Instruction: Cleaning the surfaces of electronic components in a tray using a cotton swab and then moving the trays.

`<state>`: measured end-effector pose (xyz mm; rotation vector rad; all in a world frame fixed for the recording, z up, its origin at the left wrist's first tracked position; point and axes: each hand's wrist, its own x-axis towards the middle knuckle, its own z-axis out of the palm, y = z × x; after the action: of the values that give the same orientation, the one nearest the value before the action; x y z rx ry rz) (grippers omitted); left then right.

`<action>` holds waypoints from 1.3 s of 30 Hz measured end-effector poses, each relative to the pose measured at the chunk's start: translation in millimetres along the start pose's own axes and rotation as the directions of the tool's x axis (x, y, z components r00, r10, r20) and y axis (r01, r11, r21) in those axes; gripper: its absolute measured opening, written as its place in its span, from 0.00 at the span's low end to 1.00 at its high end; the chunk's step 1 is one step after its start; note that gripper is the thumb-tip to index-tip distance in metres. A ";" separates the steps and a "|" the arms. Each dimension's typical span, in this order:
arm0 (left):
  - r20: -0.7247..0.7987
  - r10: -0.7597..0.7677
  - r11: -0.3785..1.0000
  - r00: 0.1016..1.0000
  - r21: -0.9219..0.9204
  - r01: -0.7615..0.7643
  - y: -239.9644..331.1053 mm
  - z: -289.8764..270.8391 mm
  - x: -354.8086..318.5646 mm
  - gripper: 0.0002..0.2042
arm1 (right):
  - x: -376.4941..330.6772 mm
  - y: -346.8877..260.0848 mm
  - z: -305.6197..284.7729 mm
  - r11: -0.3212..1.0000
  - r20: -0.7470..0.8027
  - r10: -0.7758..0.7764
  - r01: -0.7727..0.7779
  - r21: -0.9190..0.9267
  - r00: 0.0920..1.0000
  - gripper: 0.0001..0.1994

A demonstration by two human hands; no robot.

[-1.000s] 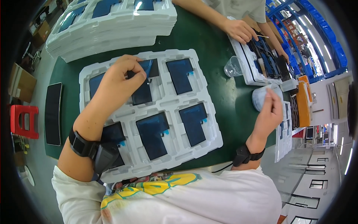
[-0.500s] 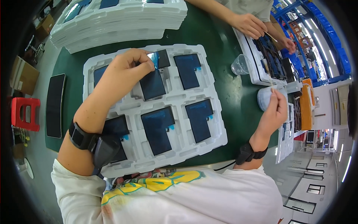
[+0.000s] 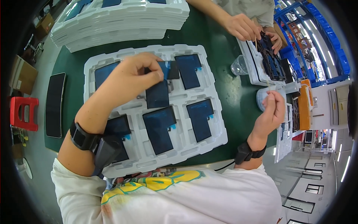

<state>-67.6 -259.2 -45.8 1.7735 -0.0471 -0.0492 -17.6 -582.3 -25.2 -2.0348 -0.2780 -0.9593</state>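
My left hand pinches a flat black L-shaped battery by its upper part, where a shiny blue film shows. The battery is held over the back middle of a white moulded tray. More such batteries sit in the tray's pockets, among them a front middle battery, a front right battery and a back right battery. On the right, my right hand is closed in a pinch beside a white round container. What its fingertips hold is too small to make out.
A tall stack of white trays stands at the back left. A black phone lies at the left table edge. A clear plastic cup stands near a co-worker's hand, which works over a tray of dark parts.
My left hand has moved slightly right and nearer with the battery, which has turned more upright. My right hand has shifted slightly left. The co-worker's hands have drawn together over the dark parts.
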 end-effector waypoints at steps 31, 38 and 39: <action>0.231 -0.058 0.998 0.971 -0.013 0.063 9.9 12.3 -9.7 0.03 | -8.6 -28.9 34.2 0.960 0.665 -0.117 -0.087 0.265 0.738 0.06; 0.235 -0.023 0.999 0.972 -0.029 0.031 7.9 12.8 -9.9 0.03 | -7.6 -27.9 34.3 0.950 0.717 -0.119 -0.130 0.282 0.687 0.06; 0.234 -0.023 0.999 0.972 -0.030 0.031 8.3 12.6 -10.2 0.03 | -8.9 -27.6 36.4 0.947 0.676 -0.112 -0.127 0.294 0.729 0.06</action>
<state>-78.5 -272.6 -40.1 1.7277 -0.1917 -0.2776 -18.4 -535.9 -27.6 -1.9937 -0.7723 -0.0773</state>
